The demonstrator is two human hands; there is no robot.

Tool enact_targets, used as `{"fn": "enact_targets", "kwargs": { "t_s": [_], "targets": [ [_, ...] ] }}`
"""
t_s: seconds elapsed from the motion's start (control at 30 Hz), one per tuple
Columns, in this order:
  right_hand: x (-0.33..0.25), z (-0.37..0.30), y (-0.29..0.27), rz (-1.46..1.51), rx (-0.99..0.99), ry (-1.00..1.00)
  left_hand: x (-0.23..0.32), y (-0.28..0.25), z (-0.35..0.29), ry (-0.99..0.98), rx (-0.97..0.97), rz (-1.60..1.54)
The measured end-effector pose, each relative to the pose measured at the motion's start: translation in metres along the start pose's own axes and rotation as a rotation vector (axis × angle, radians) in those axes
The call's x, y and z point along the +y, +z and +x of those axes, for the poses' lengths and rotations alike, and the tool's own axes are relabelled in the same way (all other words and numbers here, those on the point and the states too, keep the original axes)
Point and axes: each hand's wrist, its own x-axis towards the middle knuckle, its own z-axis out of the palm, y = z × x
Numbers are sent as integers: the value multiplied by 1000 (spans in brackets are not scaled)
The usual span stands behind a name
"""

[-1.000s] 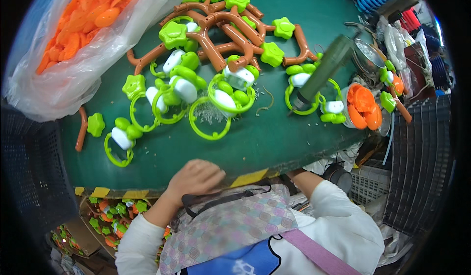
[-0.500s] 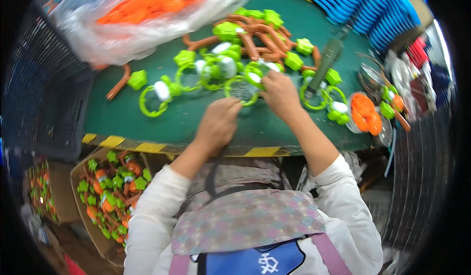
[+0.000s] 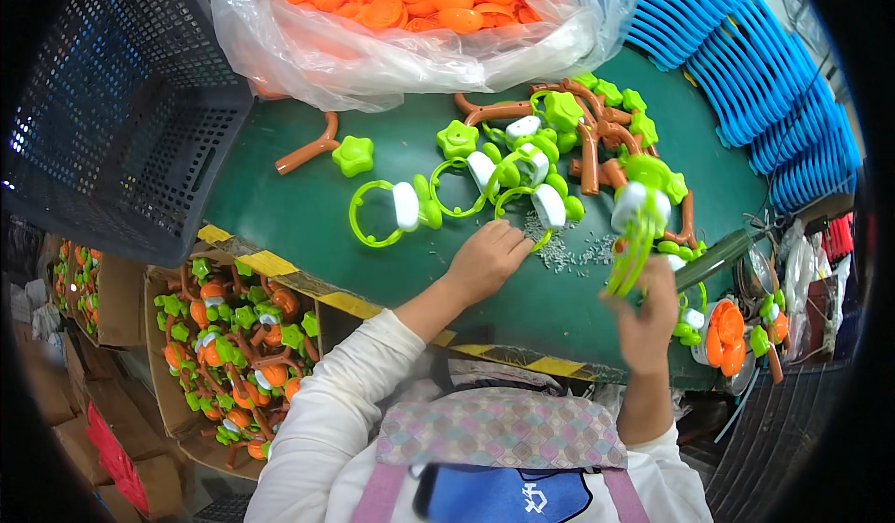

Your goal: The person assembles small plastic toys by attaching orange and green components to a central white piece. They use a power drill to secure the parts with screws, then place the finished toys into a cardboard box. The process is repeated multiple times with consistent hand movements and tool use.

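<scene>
My right hand is raised over the right part of the table, its fingers closed on a green plastic ring toy part with a white block, smeared by motion. My left hand rests on the table with its fingers curled together. Its fingertips meet the lower edge of another green ring part with a white block; whether they grip it or something small is hidden. A scatter of small grey metal pieces lies just right of these fingertips. More green ring parts lie left and beyond.
Brown forked pieces with green stars are heaped farther back. A bag of orange shells, a dark crate and stacked blue pieces surround them. A dark green power screwdriver hangs at right. A carton holds assembled toys.
My right hand has moved right, carrying a green ring part up off the table. The head view has shifted. The small metal pieces show more clearly beside my left hand.
</scene>
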Motion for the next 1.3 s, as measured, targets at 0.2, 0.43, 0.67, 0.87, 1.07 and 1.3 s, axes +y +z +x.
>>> {"fn": "enact_targets", "kwargs": {
  "t_s": [0.2, 0.43, 0.67, 0.87, 1.07, 1.3],
  "targets": [
    [-11, -23, 62, 89, -500, -404, -35, -57, 12, -74, 123, -119],
    [0, -17, 109, -21, -831, -465, -161, -171, -43, -567, 100, 482],
    [4, -15, 124, 25, -877, -421, -195, -181, -78, -663, 112, 294],
    [-5, -18, 117, 70, -860, -233, -48, -199, -59, -1137, 447, -1028],
    [-16, -24, 120, 85, -750, -85, 39, -167, -114, -1183, 176, -830],
    [-28, -20, 123, 20, -307, -339, 63, -148, -147, -651, 35, -67]
  ]
}}
